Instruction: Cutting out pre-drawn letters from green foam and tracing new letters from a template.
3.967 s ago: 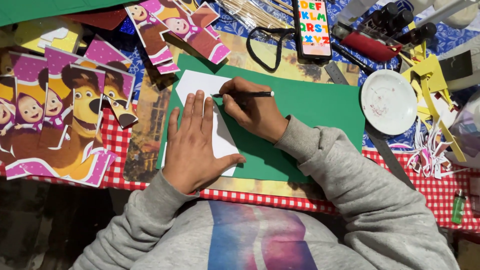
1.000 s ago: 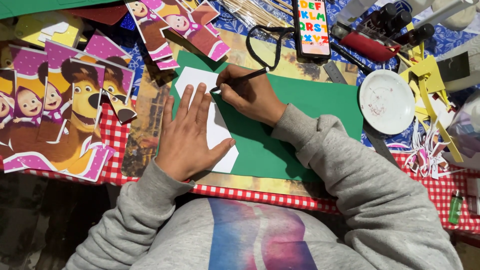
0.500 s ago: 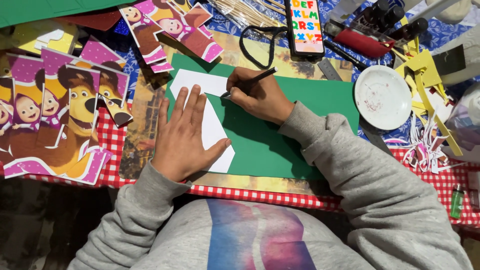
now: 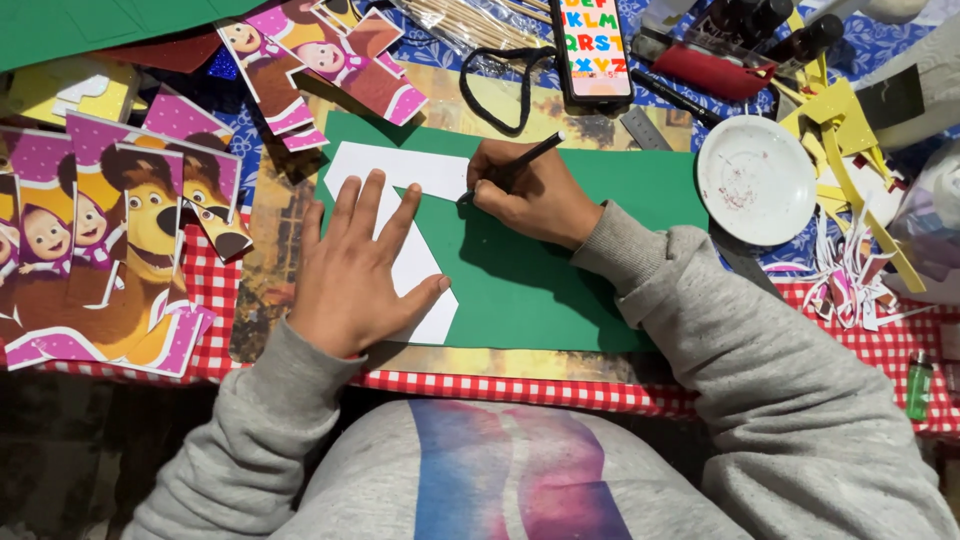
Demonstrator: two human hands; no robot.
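— Two hands, one job: what does each have hold of?

— Take the green sheet (image 4: 560,270) as the landmark. The left hand (image 4: 362,272) lies flat on the white paper template (image 4: 400,175), which sits on the sheet's left part, fingers (image 4: 352,210) fanned apart and the thumb stretched out toward the template's lower right corner. The right hand (image 4: 530,195) is near the sheet's upper edge, its fingers bunched in a pinch around a black pencil (image 4: 520,162), with the tip down at the template's right edge.

— What could spoil it?

— Slippage, I'd judge. The template is held only by that palm. If the pressure eases, or the pencil pushes sideways against the paper edge, the white piece could shift on the green and the traced line would no longer match. The pencil could also ride up over the thin edge and mark the template instead.

— Anything nearby to worry about?

— Just off the sheet's upper right corner sits a white plate (image 4: 755,180) with faint pinkish smears; I can't tell whether they are wet. A wide sweep of the grey sleeve (image 4: 700,300) might brush it. Beyond the sheet's left edge lie cartoon cut-outs (image 4: 120,240), touching nothing at work. A black cord (image 4: 500,80) loops just above the sheet, close behind the pencil's upper end.
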